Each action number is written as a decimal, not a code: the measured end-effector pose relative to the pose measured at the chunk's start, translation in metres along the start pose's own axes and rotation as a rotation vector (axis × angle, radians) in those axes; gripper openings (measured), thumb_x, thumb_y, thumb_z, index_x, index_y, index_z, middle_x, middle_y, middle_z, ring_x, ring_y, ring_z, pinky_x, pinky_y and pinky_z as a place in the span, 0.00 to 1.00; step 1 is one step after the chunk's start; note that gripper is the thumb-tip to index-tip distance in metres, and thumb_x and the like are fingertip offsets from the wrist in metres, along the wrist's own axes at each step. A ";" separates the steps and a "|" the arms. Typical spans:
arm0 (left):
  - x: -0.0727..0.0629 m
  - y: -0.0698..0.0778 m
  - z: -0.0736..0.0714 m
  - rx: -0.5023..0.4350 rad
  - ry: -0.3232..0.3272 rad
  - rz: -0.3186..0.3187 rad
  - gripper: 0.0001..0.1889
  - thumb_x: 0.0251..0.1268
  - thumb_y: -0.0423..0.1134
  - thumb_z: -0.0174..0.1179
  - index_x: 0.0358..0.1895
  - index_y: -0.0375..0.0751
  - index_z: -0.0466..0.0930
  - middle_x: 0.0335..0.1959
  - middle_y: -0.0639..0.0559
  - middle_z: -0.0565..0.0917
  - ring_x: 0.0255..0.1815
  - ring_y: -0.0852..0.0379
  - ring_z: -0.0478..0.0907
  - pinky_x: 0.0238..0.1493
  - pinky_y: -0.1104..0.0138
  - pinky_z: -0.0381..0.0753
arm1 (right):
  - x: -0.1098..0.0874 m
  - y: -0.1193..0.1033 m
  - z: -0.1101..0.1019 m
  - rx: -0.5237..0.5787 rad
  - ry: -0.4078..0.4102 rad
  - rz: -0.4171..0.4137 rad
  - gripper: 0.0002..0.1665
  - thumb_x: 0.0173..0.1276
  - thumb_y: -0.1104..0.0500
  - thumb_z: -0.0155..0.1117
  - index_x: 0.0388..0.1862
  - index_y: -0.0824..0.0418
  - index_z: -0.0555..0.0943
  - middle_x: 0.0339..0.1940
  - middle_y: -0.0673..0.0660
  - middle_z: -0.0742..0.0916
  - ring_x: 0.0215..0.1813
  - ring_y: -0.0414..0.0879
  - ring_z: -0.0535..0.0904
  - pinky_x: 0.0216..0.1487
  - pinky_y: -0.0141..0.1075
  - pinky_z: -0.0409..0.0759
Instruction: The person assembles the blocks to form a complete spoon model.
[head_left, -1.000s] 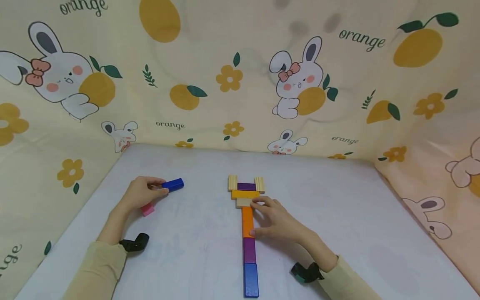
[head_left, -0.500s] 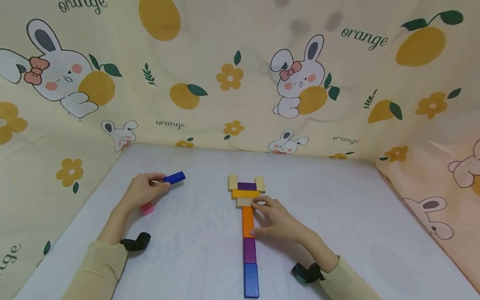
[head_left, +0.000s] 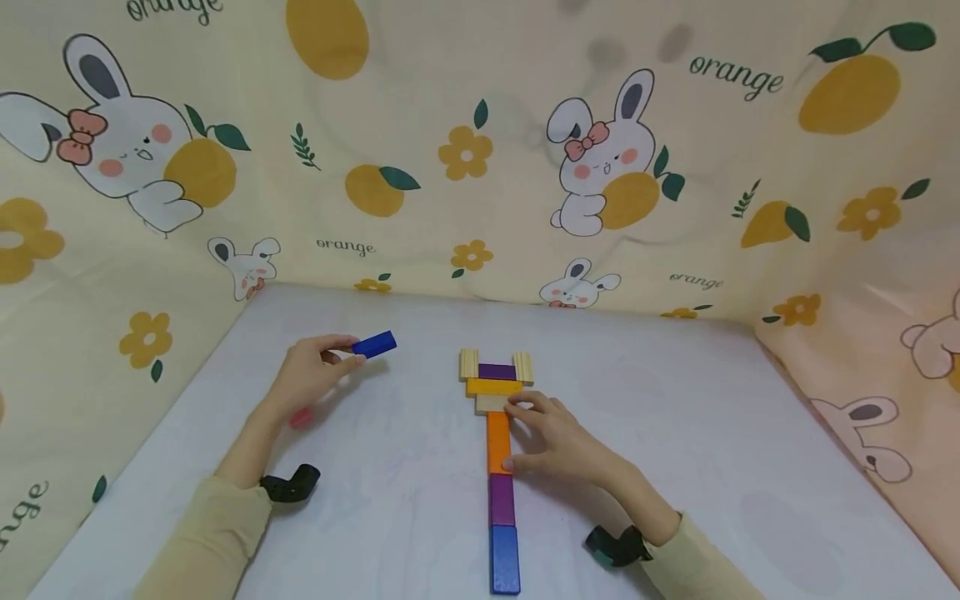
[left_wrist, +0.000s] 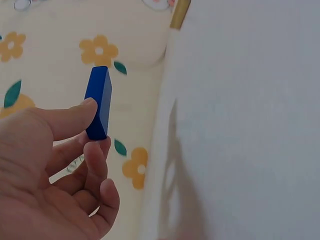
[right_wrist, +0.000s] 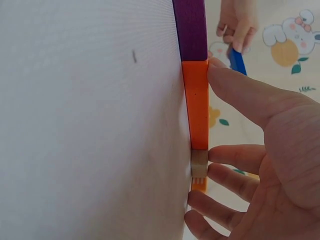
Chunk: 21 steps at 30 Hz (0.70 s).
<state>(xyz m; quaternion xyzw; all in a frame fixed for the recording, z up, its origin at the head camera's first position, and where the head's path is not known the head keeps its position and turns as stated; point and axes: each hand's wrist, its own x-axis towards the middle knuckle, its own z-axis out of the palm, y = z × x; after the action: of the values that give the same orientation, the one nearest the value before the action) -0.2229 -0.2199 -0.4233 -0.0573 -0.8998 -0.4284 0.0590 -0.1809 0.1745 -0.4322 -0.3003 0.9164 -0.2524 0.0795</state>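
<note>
My left hand (head_left: pixel 311 375) pinches a blue block (head_left: pixel 375 344) between thumb and fingers, held up off the white table. In the left wrist view the blue block (left_wrist: pixel 102 100) shows against the printed cloth, the thumb across its side. My right hand (head_left: pixel 555 442) rests on a row of blocks. Its thumb touches the orange block (head_left: pixel 497 437); fingers touch the plain wood block (head_left: pixel 490 404). Toward me the row continues with a purple block (head_left: pixel 502 500) and a lighter blue block (head_left: pixel 506 558). Beyond lie a yellow block (head_left: pixel 493 387) and a dark purple block (head_left: pixel 497 372) between two ridged wooden blocks (head_left: pixel 468 365).
A pink block (head_left: pixel 301 418) lies on the table (head_left: pixel 390 500), partly hidden by the left wrist. Printed cloth (head_left: pixel 420 125) with rabbits and oranges stands along the back and both sides. Black wrist cameras (head_left: pixel 292 483) sit on both wrists.
The left hand has moved up and to the right with the blue block, away from the pink block. My right hand keeps its place on the row.
</note>
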 end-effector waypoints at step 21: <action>-0.004 0.058 0.058 -0.079 -0.071 0.090 0.18 0.63 0.41 0.68 0.55 0.42 0.83 0.47 0.49 0.83 0.34 0.53 0.74 0.29 0.63 0.74 | 0.001 0.005 0.002 -0.011 -0.010 0.018 0.48 0.57 0.40 0.75 0.73 0.56 0.70 0.73 0.52 0.67 0.71 0.56 0.59 0.66 0.58 0.62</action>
<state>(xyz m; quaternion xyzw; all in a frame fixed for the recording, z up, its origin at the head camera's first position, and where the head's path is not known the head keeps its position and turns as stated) -0.2134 -0.1388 -0.4154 -0.1154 -0.8802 -0.4582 0.0437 -0.1841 0.1765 -0.4361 -0.2939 0.9199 -0.2452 0.0849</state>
